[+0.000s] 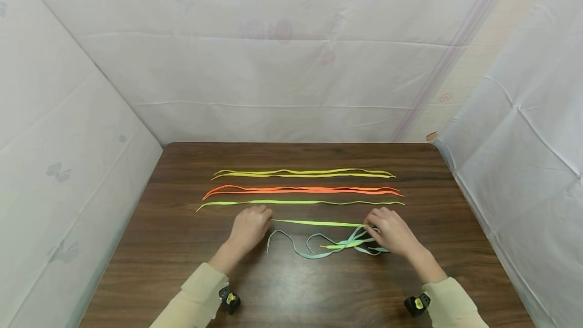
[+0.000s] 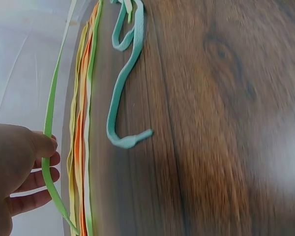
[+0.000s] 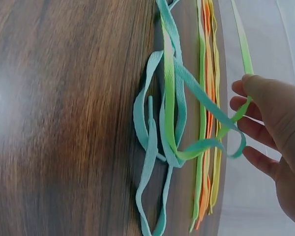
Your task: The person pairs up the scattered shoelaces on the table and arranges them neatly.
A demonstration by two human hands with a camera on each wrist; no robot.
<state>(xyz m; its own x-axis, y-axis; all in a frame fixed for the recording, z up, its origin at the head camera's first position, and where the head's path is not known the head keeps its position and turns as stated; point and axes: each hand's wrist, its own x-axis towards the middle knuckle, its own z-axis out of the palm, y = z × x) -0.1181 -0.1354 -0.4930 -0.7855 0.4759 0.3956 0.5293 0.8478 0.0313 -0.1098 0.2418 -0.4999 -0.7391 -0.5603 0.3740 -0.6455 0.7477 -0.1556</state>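
A flat green shoelace [image 1: 319, 223] stretches taut between my two hands, just above the table. My left hand [image 1: 250, 226] pinches it between thumb and fingers, and a short end hangs below, as the left wrist view shows. My right hand [image 1: 390, 229] pinches the same lace at the other side; the rest of it drops into a loose heap. In that heap lie light blue-green shoelaces [image 3: 152, 132], tangled with the green one. One blue-green loop lies against or very near my right fingers; contact cannot be told. A blue-green end [image 2: 130, 141] curls toward the left.
Beyond my hands, a straightened green shoelace [image 1: 273, 201] lies across the wooden table [image 1: 291, 292]. Behind it are orange shoelaces [image 1: 300, 191], then yellow shoelaces [image 1: 300, 173], all roughly parallel. White sheeting [image 1: 273, 75] hangs along the back and both sides.
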